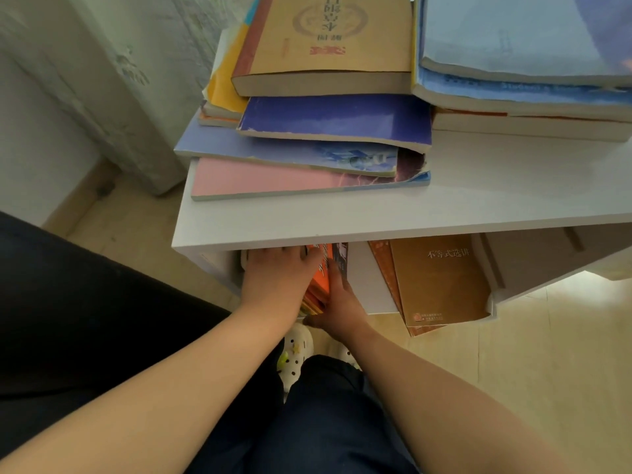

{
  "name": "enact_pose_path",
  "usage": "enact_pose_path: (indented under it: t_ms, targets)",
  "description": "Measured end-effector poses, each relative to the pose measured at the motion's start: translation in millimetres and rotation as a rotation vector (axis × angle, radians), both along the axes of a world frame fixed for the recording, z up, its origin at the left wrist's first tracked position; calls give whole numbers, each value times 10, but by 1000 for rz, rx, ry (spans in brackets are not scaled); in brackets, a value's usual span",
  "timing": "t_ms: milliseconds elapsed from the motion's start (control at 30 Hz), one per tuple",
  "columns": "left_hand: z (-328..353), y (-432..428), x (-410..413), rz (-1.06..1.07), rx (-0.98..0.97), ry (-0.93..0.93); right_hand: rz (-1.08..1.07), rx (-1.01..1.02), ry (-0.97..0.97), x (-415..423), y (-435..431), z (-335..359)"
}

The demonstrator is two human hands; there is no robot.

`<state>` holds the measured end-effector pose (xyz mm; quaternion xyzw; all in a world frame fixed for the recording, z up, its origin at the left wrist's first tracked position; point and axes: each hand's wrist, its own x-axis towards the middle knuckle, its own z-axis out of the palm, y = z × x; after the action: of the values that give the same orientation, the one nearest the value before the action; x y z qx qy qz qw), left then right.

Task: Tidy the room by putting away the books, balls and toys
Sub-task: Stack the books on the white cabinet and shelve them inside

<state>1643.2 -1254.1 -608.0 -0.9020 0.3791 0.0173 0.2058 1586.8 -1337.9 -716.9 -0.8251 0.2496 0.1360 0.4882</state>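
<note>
curtain (113,80): a pale patterned fabric is seen hanging at the far left, down to the wooden floor (513,371).
white shelf (307,217): its top board is loaded with two stacks of books.
left stack (307,131): a pink book (260,179) is laid lowest, pale blue and dark blue ones above it, a tan book (328,39) on top.
left hand (277,278): laid flat with the fingers spread open, pressed against the left face of the orange books; nothing is gripped.
orange books (319,282): held upright in the compartment under the top board, between the two hands.
right hand (338,306): placed against the right side and lower edge of the orange books, fingers loosely curled; a closed grip cannot be told.
brown book (441,278): leaned tilted in the same compartment, apart from the orange books.
right stack (526,80): light blue books are piled at the top right.
shoes (295,354): white, spotted, seen on the floor below the hands.
</note>
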Motion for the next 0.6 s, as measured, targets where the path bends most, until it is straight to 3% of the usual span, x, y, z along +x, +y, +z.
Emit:
enact_pose_path:
  t_ms: [100, 367, 600]
  targets:
    - [62, -3, -21, -14, 3, -12, 16, -161, 0, 21, 14, -38]
    - [4, 28, -69, -40, -34, -105, 121, -342, -5, 54, -64, -33]
    - [-72, 102, -63, -62, -79, -121, 58, -171, 32, 59, -31, 111]
